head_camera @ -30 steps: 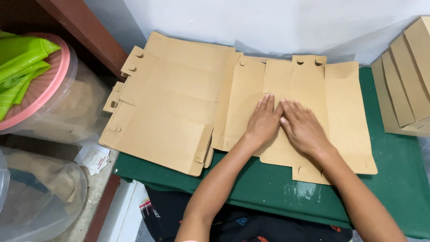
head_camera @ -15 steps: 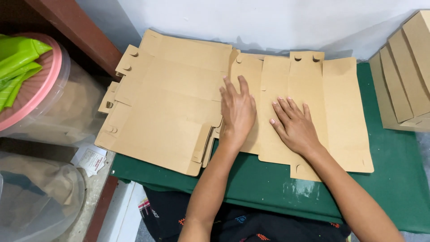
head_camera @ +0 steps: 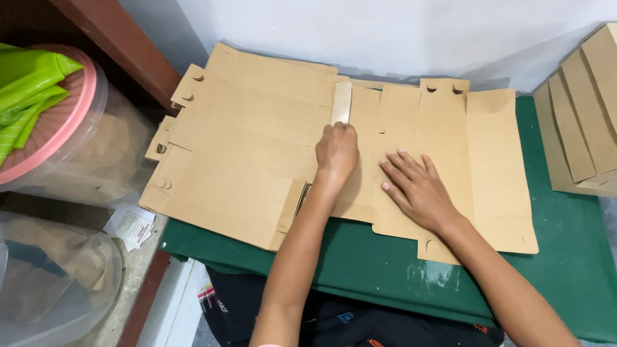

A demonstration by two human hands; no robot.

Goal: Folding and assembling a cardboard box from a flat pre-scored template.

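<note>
Cardboard box blank [head_camera: 443,160] lies flat at centre frame on the green table [head_camera: 565,283], where the left hand [head_camera: 336,151] has slid leftward and now pinches up its narrow side flap [head_camera: 342,103], starting a fold, while the right hand [head_camera: 418,189] presses open-palmed.

Your left hand [head_camera: 335,151] and right hand [head_camera: 418,189] sit on the flat box blank [head_camera: 443,141], so the middle of the green table [head_camera: 565,270] is covered. You find bare green along the near edge and at the front right corner. To your left, the stack of flat blanks [head_camera: 244,154] overhangs the table edge, and beyond it the clear tub with a pink rim [head_camera: 77,128] blocks that side. On your right, the leaning folded boxes [head_camera: 585,109] close the far corner. The white wall [head_camera: 385,32] stops any reach ahead.
</note>
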